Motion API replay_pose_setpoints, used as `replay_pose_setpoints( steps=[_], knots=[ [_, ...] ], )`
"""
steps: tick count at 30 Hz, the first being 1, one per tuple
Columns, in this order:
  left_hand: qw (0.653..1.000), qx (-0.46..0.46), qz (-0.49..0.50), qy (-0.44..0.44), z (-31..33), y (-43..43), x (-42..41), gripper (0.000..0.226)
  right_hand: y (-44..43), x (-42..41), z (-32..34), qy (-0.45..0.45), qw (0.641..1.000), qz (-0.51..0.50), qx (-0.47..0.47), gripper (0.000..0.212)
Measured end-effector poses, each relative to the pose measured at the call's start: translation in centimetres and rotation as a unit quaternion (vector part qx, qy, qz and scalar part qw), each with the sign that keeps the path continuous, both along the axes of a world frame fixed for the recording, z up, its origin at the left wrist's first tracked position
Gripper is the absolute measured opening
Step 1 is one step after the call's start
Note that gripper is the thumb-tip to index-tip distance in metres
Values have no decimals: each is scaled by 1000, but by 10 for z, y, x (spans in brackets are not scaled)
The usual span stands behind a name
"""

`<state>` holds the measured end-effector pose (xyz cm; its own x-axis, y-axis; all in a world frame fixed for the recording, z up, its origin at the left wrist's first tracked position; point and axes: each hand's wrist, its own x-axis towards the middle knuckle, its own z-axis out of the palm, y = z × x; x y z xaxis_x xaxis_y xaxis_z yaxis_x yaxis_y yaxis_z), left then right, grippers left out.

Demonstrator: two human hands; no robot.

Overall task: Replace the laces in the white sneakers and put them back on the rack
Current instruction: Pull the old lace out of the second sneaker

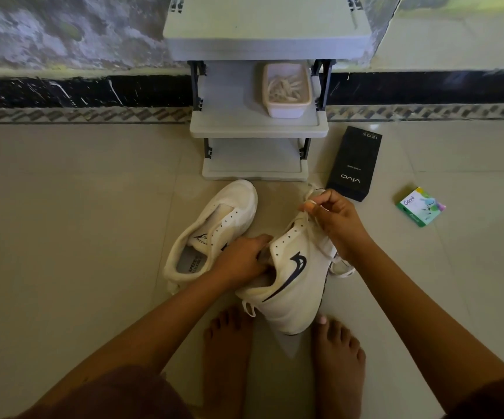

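Observation:
Two white sneakers lie on the tiled floor in front of a grey shoe rack (256, 128). The left sneaker (214, 231) lies flat with bare eyelets and no lace. The right sneaker (293, 285), marked with a dark swoosh, is tilted on its side between my feet. My left hand (241, 261) grips its collar, fingers inside the opening. My right hand (332, 219) pinches a white lace (309, 207) pulled up from the eyelets near the toe; more lace (340, 267) trails beside the shoe on the right.
A white tub (287, 110) of white laces sits on the rack's middle shelf. A black phone box (353, 164) and a small green box (420, 207) lie on the floor to the right. My bare feet (229, 343) are just below the shoe.

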<state>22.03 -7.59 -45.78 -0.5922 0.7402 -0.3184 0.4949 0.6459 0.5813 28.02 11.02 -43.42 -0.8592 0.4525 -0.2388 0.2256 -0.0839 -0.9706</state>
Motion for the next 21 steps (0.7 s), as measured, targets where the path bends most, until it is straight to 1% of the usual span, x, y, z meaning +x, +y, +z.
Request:
replay_pose_setpoints(
  steps=[1,4,7,8,10,11,13,15,18,19,21],
  knots=[
    [1000,8,7,7,1,1,0,33,1,0,-1,-3,1000,-4,-11,12],
    [998,23,43,46,8,3,-2,16,3,0,-3,-2,1000,-16,-23,12],
    [993,4,64,94,16,8,-2,15,5,1,-6,4,999,-23,-40,11],
    [992,-13,62,108,20,10,-1,17,5,1,-9,-5,999,-29,-31,11],
    [990,-59,38,126,27,14,1,21,3,-3,-16,-54,997,-47,19,13],
    [989,-77,24,122,29,15,1,24,2,-5,-19,-83,994,-53,49,12],
    [994,-90,9,67,36,17,-5,35,0,-9,-27,-122,986,-57,98,9],
    [997,-71,4,-11,42,18,-16,51,-2,-12,-30,-137,980,-57,132,16],
    [995,-35,-36,-88,45,23,-31,70,-6,-15,-31,-148,973,-55,169,20],
    [993,-37,-47,-98,43,25,-34,73,-7,-16,-31,-154,968,-50,191,20],
    [992,-58,-72,-87,37,28,-39,76,-5,-16,-32,-174,953,-38,243,21]
  ],
)
